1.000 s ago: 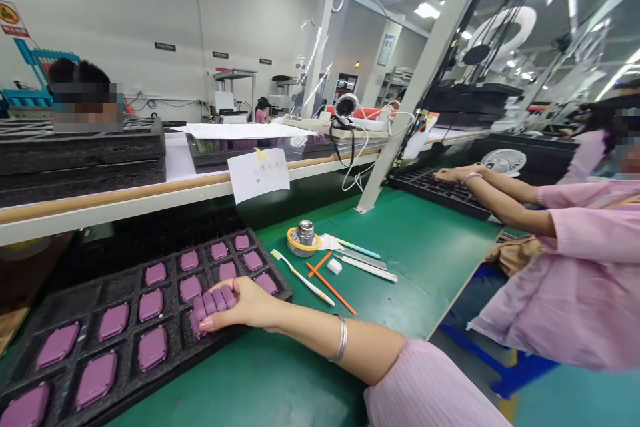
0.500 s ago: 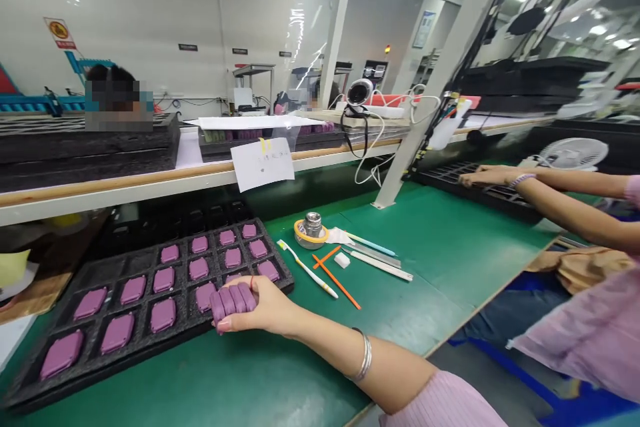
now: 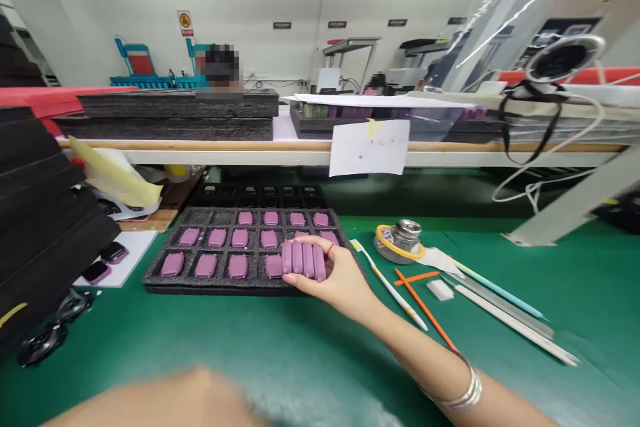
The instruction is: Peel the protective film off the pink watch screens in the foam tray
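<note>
Purple stack (image 3: 302, 261) sits in the right hand (image 3: 333, 273): four flat rounded pieces on edge, side by side, clenched between thumb and fingers. Hand is grasping, not released. Stack is over the right end of the black foam tray (image 3: 250, 290), level with the middle row, and the palm and wrist run off past the tray's near right corner. Can't tell from here if the stack touches the foam. Ring (image 3: 330, 249) on one finger, bangles (image 3: 457, 393) on the wrist.

Tray has more purple pieces (image 3: 239, 265) lying flat, one per pocket, in three rows. Hand covers part of the right end. Left hand (image 3: 165, 400) is a blur along the bottom edge, over the green mat (image 3: 320, 360); can't tell if it's open or shut.

Just right of the hand, a white toothbrush (image 3: 387, 283) lies on the mat. Beyond it: orange sticks (image 3: 425, 310), a metal can (image 3: 400, 237) in a yellow tape roll, a white block (image 3: 440, 289), a steel ruler (image 3: 497, 307). Left of the tray, black foam stacks (image 3: 30, 227). Paper note (image 3: 369, 147) hangs off the shelf behind.
</note>
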A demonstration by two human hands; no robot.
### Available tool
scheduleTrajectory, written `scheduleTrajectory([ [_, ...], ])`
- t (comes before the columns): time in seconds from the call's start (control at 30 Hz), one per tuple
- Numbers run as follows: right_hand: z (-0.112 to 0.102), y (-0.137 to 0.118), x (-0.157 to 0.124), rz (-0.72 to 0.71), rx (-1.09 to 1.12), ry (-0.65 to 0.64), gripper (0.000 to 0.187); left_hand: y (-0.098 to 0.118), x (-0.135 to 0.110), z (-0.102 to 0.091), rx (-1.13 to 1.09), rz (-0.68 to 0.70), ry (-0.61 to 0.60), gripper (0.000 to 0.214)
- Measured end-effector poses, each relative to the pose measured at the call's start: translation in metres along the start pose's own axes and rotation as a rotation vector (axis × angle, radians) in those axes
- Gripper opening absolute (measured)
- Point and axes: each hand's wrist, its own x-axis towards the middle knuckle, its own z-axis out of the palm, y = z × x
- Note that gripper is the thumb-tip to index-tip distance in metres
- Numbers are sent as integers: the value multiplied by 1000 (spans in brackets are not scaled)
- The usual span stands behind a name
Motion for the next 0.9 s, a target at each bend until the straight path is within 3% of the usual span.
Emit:
scheduleTrajectory([
  [0.07, 3, -10, 6, -58, -30, 16, 53, 2, 32, -10, -88, 11, 95, 39],
  [0.13, 8, -18, 11, -135, -61, 34, 52, 2, 67, -16, -394, 26, 469, 40],
  [0.17, 10, -20, 12, -182, -79, 43, 51, 0, 82, -17, -524, 50, 559, 44],
  [0.2, 12, -21, 13, -233, -96, 48, 50, -2, 95, -16, -671, 29, 531, 51],
  [0.27, 16, -18, 14, -344, -124, 44, 47, -6, 111, -12, -927, -45, 310, 65],
  [0.33, 19, -12, 14, -437, -136, 23, 47, -10, 116, -5, -1099, -131, 52, 70],
  [0.4, 21, -5, 13, -486, -142, -15, 49, -12, 114, 2, -1193, -170, -50, 68],
  [0.67, 20, 0, 7, -548, -92, -122, 97, -13, 107, 13, -1313, -183, 56, 53],
  [0.9, 21, -2, 5, -578, -104, -104, 98, -12, 105, 14, -1310, -240, 39, 60],
])
